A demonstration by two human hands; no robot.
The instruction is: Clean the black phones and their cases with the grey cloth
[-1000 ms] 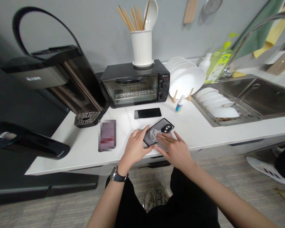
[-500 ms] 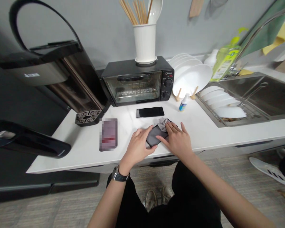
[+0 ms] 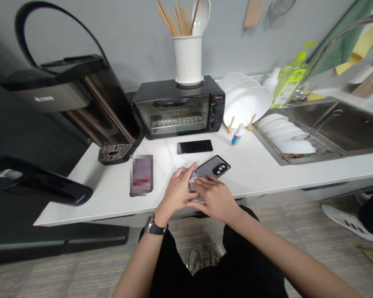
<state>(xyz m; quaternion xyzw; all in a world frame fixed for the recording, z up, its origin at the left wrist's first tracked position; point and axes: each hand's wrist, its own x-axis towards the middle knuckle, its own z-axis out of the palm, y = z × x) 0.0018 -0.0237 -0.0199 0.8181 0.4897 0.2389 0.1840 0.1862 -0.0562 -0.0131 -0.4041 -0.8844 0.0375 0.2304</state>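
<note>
Phone case (image 3: 209, 167) first, since that's where both hands are: it's a see-through grey one with a black camera surround, lying aslant on the white worktop (image 3: 273, 178) close to the front edge, camera end pointing away and off to the right. The left hand (image 3: 178, 189) has the near end, fingers curved round that corner with the thumb reaching towards the other hand, so the grip is only partly closed. The right hand (image 3: 215, 198) has its fingers bunched fairly close and laid over a crumpled grey cloth (image 3: 192, 180), holding it down on the near part of the case. Most of the cloth is under the fingers, so I can't tell how tightly they've got it.

Just behind the case there's a black phone (image 3: 194, 147) lying flat, and a little spray bottle (image 3: 236, 135) stands upright to its right, near some white plates (image 3: 248, 101) in a rack. Left of the hands is a flat purplish thing (image 3: 142, 176), too blurred for me to make out. Behind the phone sits a black toaster oven (image 3: 168, 90), with a white pot (image 3: 189, 58) of chopsticks on top. Oh, and there's a dark-strapped watch (image 3: 155, 227) on the left wrist.
</note>
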